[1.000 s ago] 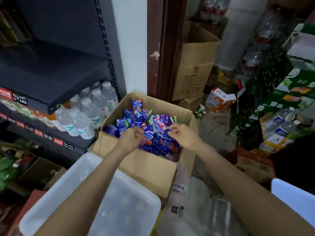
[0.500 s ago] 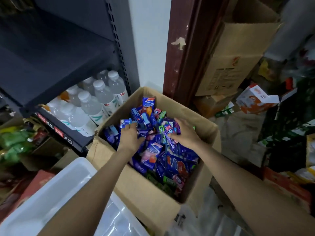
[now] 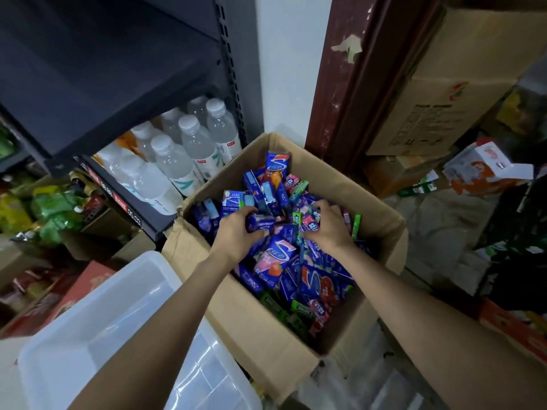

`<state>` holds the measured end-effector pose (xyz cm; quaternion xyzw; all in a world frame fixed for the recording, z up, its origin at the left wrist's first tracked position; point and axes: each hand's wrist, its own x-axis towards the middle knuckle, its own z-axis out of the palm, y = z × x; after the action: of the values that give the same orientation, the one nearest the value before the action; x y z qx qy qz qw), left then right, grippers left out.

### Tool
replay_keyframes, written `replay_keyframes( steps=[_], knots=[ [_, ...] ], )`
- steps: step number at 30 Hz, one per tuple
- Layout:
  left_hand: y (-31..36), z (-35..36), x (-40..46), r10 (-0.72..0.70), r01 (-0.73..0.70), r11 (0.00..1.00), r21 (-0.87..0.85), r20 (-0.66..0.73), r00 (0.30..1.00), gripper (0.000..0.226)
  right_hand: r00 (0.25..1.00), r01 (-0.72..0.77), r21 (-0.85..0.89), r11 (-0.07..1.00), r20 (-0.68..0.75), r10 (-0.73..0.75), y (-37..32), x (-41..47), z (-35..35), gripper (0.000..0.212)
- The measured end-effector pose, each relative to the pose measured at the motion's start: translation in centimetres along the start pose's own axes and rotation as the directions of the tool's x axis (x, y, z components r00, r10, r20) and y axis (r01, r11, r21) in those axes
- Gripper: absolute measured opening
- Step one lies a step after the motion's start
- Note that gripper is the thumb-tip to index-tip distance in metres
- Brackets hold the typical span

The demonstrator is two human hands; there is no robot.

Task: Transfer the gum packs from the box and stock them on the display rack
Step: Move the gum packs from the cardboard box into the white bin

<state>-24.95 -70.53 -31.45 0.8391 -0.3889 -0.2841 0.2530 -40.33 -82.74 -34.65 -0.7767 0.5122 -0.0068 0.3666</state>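
I see the gum packs [image 3: 296,261] heaped loose in one open cardboard box [image 3: 266,344] on the floor, far too many and too overlapped for me to count; most are blue, with a few green ones along the near right side and some pink among them. My two hands are both down in the pile. My left hand [image 3: 236,232] has its fingers curled round one dark blue gum pack [image 3: 260,222], gripping it at the top of the heap. My right hand [image 3: 328,229] lies palm-down on the packs with fingers bent into them; whether it has actually caught hold of one I cannot tell.

Just left of the box, touching its near corner, is one translucent white plastic bin [image 3: 97,335]. Beyond that stands one dark display rack [image 3: 118,84], and its lower shelf carries clear water bottles [image 3: 195,143] with white caps; I count about seven, though those at the back are partly hidden. A strip of red price tags [image 3: 118,199] runs along that shelf's front edge. Behind the box there is a white wall and a dark red door frame [image 3: 340,84]. To the right, one large closed carton [image 3: 444,84] leans by the frame, and one white-and-orange carton [image 3: 485,167] lies beneath it.
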Motion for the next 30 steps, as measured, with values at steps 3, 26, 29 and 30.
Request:
replay_keyframes(
  steps=[3, 26, 29, 30],
  knots=[
    [0.4, -0.4, -0.8, 0.004, -0.010, 0.997, -0.071, -0.092, 0.996, 0.056, 1.000, 0.026, 0.090, 0.996, -0.005, -0.025, -0.1, -0.5, 0.3, 0.053],
    [1.2, -5.6, -6.6, -0.133, -0.059, 0.755, -0.653, -0.241, 0.961, 0.029, 0.968, 0.250, 0.535, 0.807, -0.172, -0.185, -7.6, -7.3, -5.3, 0.028],
    [-0.5, -8.6, -9.1, -0.129, -0.109, 0.766, -0.633, -0.317, 0.940, 0.027, 0.973, 0.230, 0.587, 0.777, -0.139, -0.183, -10.6, -9.1, -3.9, 0.033],
    [-1.4, -9.5, -9.9, -0.125, -0.119, 0.777, -0.618, -0.337, 0.933, 0.028, 0.975, 0.220, 0.591, 0.776, -0.119, -0.185, -11.5, -9.6, -3.1, 0.036]
  ],
)
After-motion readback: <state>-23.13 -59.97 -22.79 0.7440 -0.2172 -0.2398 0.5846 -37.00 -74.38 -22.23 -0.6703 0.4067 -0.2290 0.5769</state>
